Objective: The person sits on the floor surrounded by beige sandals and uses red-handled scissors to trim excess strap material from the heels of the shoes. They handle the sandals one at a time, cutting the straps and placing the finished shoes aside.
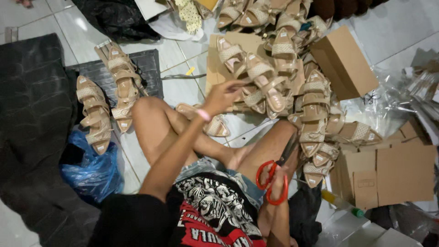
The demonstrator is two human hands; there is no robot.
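The left hand (222, 97) is stretched forward over the raised knee, its fingers drawn together and pinching at the strap of a beige sandal (267, 87) at the near edge of the pile; a pink band sits on the wrist. How firmly the fingers close on the strap cannot be told, as the hand is blurred. That sandal is a flat, open-toed one in tan, with a wide woven band across the front, a thinner ankle strap and a pale smooth insole; it lies tilted on others of the same kind.

The right hand (275, 183) rests low beside the right shin, closed around a pair of scissors (275, 171) with red loop handles and dark blades that point up and away, towards the sandals.

The person sits cross-legged on the pale tiled floor (402, 27). Ahead and to the right a heap of matching sandals (315, 110) spreads over a sheet of flat cardboard (215, 68), running from the top edge down to just beside the right knee. A brown cardboard box (345, 61) stands tilted at the heap's right side, and flattened boxes (398, 171) lie further right, near crumpled clear plastic wrapping (398, 98). To the left, two more pairs of sandals (109, 100) lie on a dark mat (151, 64), with a blue plastic bag (91, 171) below them and black cloth (32, 119) beyond.
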